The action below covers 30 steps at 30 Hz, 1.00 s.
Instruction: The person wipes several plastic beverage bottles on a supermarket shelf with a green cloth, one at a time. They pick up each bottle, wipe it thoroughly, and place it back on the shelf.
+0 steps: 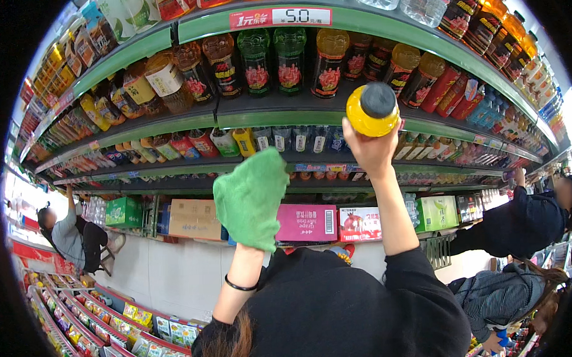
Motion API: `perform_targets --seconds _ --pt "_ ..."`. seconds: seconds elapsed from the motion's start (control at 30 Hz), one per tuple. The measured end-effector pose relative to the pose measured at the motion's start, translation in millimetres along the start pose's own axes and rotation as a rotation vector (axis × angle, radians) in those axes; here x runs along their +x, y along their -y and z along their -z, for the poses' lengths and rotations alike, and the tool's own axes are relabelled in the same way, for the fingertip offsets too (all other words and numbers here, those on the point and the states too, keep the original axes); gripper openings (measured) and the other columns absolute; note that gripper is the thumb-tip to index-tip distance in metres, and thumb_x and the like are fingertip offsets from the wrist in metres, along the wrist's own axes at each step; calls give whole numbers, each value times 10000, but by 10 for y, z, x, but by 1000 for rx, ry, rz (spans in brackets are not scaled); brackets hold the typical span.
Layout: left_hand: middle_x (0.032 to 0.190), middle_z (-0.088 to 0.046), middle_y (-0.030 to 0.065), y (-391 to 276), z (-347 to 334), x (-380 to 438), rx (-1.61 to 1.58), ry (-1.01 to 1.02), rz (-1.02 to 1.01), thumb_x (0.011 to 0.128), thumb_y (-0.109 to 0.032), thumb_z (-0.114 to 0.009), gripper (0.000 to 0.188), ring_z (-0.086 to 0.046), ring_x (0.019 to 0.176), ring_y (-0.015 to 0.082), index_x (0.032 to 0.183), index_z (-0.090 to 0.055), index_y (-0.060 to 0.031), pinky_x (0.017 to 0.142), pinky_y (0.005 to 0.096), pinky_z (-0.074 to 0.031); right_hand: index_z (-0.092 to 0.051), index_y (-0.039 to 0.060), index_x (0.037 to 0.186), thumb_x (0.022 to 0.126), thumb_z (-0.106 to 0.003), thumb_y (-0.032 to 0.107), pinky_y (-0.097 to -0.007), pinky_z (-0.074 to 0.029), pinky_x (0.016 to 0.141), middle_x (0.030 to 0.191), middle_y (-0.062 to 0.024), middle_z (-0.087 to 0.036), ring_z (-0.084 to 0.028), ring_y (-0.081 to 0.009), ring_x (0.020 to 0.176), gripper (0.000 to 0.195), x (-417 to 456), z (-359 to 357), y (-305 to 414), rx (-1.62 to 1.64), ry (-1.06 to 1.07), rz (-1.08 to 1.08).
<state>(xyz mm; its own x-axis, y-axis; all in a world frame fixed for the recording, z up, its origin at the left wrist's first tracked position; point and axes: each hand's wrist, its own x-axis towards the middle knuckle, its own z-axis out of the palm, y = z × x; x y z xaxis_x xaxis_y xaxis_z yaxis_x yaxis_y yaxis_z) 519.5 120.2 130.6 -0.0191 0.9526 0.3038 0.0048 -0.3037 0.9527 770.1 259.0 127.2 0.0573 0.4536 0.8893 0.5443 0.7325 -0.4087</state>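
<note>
In my right hand (374, 152) is a plastic bottle of yellow drink (369, 123) with a black cap (378, 100). I hold it upright in front of the shelf, its cap towards my eyes. A green cleaning cloth (251, 198) drapes over my left hand, hiding the fingers; only the wrist with a dark band shows below it. Behind the bottle, a dark shelf board (274, 103) bears a row of drink bottles, among them two green-tinted bottles (290, 60) and an amber bottle (330, 63).
Above runs a shelf edge with a price label (280, 18). Lower shelves hold more bottles. Drink cartons (306, 222) stand along the floor below. One person (75, 233) is at the far left, others (519, 222) at the right. Snack racks (107, 326) stand behind me.
</note>
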Motion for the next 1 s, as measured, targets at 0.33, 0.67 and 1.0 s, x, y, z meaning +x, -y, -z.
perform_targets --seconds 0.33,0.67,1.0 --pt "1078 -714 60 -253 -596 349 -451 -204 -19 831 -45 -819 446 -679 951 134 1214 -594 -6 897 299 -549 -452 -24 1378 695 -851 139 -429 -571 864 1191 -266 -638 -675 -428 1077 808 -575 132 1368 -111 599 -187" --pt "1003 -706 135 -373 -76 445 -886 299 284 770 -200 -692 471 -694 873 223 1173 -615 31 793 346 -575 -326 -49 1515 744 -878 192 -379 -415 1128 1398 -147 -540 -528 -224 1305 979 -355 414 1579 689 921 -766" --pt "931 -728 116 -471 252 537 -851 21 165 914 -216 -604 276 -706 786 200 1043 -685 14 749 323 -582 -400 -27 1459 765 -911 401 -355 -505 1003 1208 -181 -672 -665 -256 1120 962 -259 280 1516 694 1001 -676"
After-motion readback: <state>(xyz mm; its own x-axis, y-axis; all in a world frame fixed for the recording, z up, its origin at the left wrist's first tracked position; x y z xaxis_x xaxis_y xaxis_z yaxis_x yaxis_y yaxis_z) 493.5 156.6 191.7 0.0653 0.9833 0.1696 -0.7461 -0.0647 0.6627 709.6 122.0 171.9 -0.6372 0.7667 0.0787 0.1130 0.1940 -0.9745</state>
